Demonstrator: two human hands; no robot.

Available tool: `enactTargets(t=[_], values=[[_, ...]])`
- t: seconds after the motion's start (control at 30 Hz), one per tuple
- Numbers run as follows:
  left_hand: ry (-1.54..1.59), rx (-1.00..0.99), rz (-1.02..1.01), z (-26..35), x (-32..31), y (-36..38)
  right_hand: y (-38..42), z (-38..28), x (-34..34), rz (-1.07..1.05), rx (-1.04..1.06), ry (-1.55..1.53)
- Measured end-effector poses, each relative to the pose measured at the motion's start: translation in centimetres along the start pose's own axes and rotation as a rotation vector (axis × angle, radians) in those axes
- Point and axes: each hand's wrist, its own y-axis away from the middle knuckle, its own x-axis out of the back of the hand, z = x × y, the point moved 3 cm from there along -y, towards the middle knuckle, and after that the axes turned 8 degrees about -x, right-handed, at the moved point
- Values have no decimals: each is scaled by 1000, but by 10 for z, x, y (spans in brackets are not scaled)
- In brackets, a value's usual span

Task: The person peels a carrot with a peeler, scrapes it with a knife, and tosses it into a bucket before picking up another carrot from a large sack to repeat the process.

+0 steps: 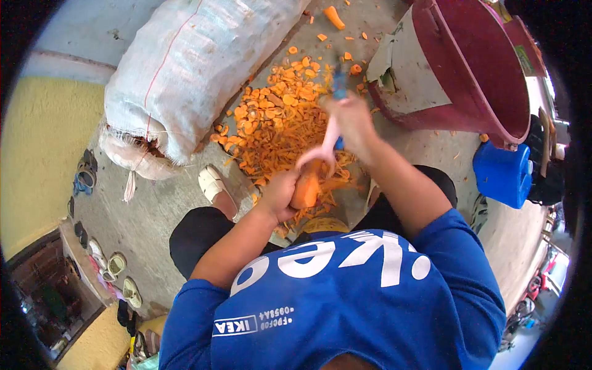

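In the head view, my left hand (283, 194) is wrapped round a peeled orange carrot (306, 190), low in front of my body. My right hand (351, 122) is closed on a pink peeler (332, 134), whose forked head lies against the carrot's upper end. The right hand is blurred by motion, and something blue and blurred shows just above it. Beneath both hands, a pile of orange peelings and cut carrot ends (269, 120) covers the floor.
A large white woven sack (179, 74) lies at the upper left. At the upper right, a big dark red tub (431, 68) is tilted, with a blue jerrycan (502, 172) below it. Several shoes (117, 264) lie at the lower left.
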Motion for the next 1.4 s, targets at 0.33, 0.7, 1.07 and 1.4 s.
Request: enactTargets(t=[0.33,0.7,1.07,1.4], values=[[63,19,-6,13,-10,5,48,-9,-26,-304,-18,1],[83,64,5,10,-6,10,-10,-18,15,75,-76,-153],[2,41,59,6,0,6,-33,-13,36,217,-99,-270],[17,-13,64,2,2,2,-38,0,31,293,-1,-76]])
